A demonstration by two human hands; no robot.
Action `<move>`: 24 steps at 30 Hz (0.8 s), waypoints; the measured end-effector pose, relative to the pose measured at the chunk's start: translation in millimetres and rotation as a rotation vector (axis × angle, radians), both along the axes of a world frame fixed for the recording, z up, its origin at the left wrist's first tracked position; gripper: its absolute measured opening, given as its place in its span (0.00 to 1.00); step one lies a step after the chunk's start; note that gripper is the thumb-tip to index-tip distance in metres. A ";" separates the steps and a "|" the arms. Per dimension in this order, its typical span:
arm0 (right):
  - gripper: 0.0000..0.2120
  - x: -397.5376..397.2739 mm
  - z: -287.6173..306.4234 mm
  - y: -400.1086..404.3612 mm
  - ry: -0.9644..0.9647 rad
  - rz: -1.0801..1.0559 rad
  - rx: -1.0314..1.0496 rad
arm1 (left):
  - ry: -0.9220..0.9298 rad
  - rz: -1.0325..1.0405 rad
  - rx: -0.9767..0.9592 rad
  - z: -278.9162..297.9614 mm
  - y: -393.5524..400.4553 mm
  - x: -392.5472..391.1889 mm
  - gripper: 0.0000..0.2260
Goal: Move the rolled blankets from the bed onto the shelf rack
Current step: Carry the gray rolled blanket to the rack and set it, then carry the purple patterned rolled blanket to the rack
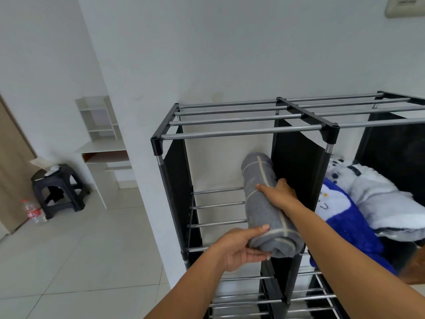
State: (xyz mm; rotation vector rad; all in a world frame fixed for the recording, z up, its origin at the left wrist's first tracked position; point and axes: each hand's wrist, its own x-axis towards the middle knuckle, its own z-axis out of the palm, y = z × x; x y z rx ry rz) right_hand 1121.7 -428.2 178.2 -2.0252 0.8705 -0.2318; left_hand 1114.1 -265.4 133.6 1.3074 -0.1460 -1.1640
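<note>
A grey rolled blanket (262, 203) with pale stripes lies lengthwise on the bars of the left upper compartment of the black shelf rack (158, 143), against the black fabric divider. My left hand (239, 247) grips the roll's near end from below and the side. My right hand (279, 194) rests on top of the roll near its middle, fingers curled over it. In the right compartment lie a blue and white rolled blanket (345, 222) and a white fluffy one (379, 199). The bed is out of view.
The rack stands against a white wall, with lower bar shelves (264, 300) beneath. To the left, on the tiled floor, are a black plastic stool (59, 187), a plastic bottle (32, 211) and a white desk with shelves (103, 143).
</note>
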 end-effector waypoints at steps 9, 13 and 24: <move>0.25 -5.7 -5.4 0.8 0.095 0.064 -0.267 | -0.094 0.020 -0.020 -13.1 -0.6 -2.8 0.17; 0.19 -31.5 -9.9 14.0 0.006 0.092 -0.371 | -0.196 0.054 0.040 -23.4 6.8 -13.7 0.19; 0.15 -250.5 -128.1 71.7 -0.035 -0.426 -0.166 | -0.213 -0.454 0.338 -134.4 -6.4 -96.2 0.05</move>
